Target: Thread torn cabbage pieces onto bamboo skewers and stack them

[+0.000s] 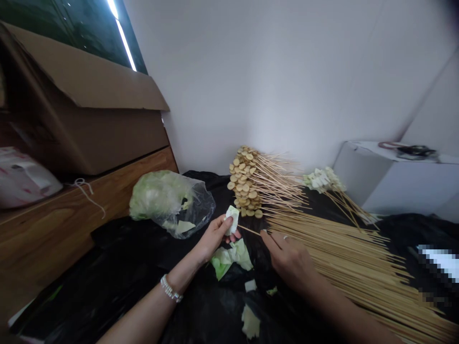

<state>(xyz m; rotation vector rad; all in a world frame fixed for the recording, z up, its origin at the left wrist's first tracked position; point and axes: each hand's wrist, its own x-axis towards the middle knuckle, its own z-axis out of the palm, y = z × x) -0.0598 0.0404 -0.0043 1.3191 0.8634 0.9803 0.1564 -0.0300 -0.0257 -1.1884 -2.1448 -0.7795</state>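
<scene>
The person's left hand (pixel 218 231) pinches a pale leaf piece (pixel 233 220), its long axis near-vertical, above black sheeting (pixel 208 310); a skewer (pixel 249 230), pointing leftward and slightly up into it, tip apparently buried, slopes from the right hand's (pixel 292 255) pinching fingers.

Skewers (pixel 340 253) are smooth, matt bare wood; the bag (pixel 205 205) thin, glossy plastic; carton (pixel 118 136) matt cardboard; sheet (pixel 136 282) creased, faintly shiny, plastic-looking; wall (pixel 287 71) smooth, matt; bracelet (pixel 171 288) glossy, beaded; board (pixel 158 166) grained wood

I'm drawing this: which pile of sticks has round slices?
The leftmost pile; the bundle beside the white box carries pale leaves, the flat pile below looks bare.
</scene>
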